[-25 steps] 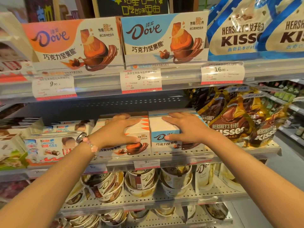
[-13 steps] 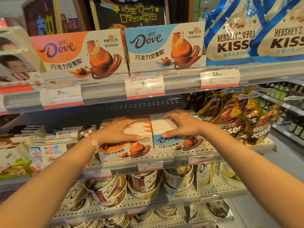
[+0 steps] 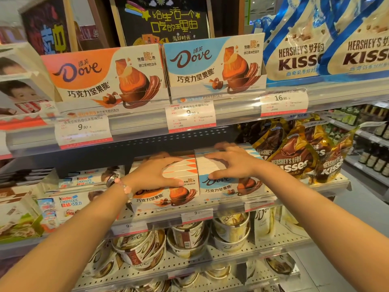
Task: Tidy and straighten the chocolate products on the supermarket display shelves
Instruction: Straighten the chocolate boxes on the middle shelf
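Small print on the price tags (image 3: 190,117) blurred, Hershey's Kisses bags (image 3: 362,49) (top right) cropped by the edge.

Orange-white Dove box (image 3: 168,186); blue-white Dove box (image 3: 229,184); gold-brown Kisses bags (image 3: 294,157).
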The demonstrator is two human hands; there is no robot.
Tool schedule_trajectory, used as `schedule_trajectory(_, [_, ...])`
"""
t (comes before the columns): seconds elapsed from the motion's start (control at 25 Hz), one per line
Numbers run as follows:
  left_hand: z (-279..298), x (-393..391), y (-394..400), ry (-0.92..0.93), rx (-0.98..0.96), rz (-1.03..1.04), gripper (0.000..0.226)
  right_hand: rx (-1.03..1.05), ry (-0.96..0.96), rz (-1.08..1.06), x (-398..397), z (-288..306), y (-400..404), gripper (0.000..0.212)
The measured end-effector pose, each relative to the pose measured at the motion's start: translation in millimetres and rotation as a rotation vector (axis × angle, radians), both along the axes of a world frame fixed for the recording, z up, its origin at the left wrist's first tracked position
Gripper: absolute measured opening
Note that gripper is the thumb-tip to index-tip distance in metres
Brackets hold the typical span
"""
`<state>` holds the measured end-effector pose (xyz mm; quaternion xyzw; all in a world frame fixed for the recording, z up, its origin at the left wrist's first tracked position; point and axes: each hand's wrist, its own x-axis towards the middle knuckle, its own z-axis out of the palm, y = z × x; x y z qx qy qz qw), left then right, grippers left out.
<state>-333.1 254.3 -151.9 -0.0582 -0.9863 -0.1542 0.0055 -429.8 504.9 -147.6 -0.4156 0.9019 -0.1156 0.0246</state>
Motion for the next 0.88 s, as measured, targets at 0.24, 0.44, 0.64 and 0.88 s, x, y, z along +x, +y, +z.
schedule_trajectory(0.24, [1,3,6,0.009,-0.141,0.046,0.068,0.097,0.052,-0.130,14,-13,-18,0.056])
schedule_trajectory(0.44, [-22,20,28,0.022,-0.368,0.203,0.094,0.136,0.048,-0.139,13,-12,-19,0.056])
schedule_trajectory(0.64, [-7,21,33,-0.070,-0.333,0.160,0.100,0.141,0.067,-0.156,16,-14,-19,0.055])
schedule_trajectory(0.88, [6,28,40,0.051,-0.226,0.092,0.080,-0.263,0.131,-0.104,27,-13,-9,0.049])
